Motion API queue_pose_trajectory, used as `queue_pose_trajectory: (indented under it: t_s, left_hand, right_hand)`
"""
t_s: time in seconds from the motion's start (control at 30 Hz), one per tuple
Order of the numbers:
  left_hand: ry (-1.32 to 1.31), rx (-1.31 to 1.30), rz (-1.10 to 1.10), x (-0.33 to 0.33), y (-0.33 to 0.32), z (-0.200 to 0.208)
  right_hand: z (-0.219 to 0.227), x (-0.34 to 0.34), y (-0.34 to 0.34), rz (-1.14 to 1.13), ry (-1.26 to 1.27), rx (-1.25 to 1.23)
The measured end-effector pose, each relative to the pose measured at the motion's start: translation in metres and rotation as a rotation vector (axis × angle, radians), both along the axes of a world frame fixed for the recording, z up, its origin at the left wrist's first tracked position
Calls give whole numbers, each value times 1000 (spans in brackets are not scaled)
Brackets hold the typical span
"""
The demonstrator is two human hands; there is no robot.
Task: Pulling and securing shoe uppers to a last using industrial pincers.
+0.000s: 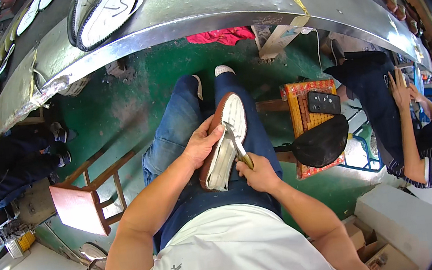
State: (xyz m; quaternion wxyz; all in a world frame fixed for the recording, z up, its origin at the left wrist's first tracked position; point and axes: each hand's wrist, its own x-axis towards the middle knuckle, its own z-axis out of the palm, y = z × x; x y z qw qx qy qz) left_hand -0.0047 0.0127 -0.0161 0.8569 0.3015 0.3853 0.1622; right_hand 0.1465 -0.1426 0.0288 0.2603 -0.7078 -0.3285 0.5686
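Observation:
A brown shoe (233, 112) rests sole side up across my thighs, its pale underside facing me and its toe pointing away. My left hand (202, 146) is closed round the shoe's left edge near the middle, with the thumb on the underside. In my right hand (261, 172) is a pair of metal pincers (238, 147) with a yellowish handle. Their curved head touches the underside close to my left thumb. Whether the jaws grip any material is too small to tell.
Ahead curves a metal bench (222, 10) bearing white shoes (109, 16). On my right, a stool (299, 108) holds a phone (323, 102) and a black bag (322, 142). A wooden stool (79, 208) stands left. People sit on both sides; cardboard boxes (390, 262) lie behind right.

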Motion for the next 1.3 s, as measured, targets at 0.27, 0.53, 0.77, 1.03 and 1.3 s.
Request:
queue_pose_trajectory:
  t_s: [0.27, 0.53, 0.77, 1.03, 1.3]
  left_hand:
    - [167, 118, -88, 16, -3, 9]
    - [450, 262, -239, 31, 0, 31]
    - [485, 205, -473, 29, 26, 39]
    - [322, 84, -500, 26, 33, 27]
    - [306, 64, -418, 13, 32, 10]
  right_hand:
    - [-14, 79, -15, -61, 1160, -185]
    - [38, 84, 14, 120, 48, 83]
    - [49, 86, 24, 202, -66, 13]
    - [61, 53, -11, 644, -437, 307]
    - [20, 34, -14, 634, -570, 435]
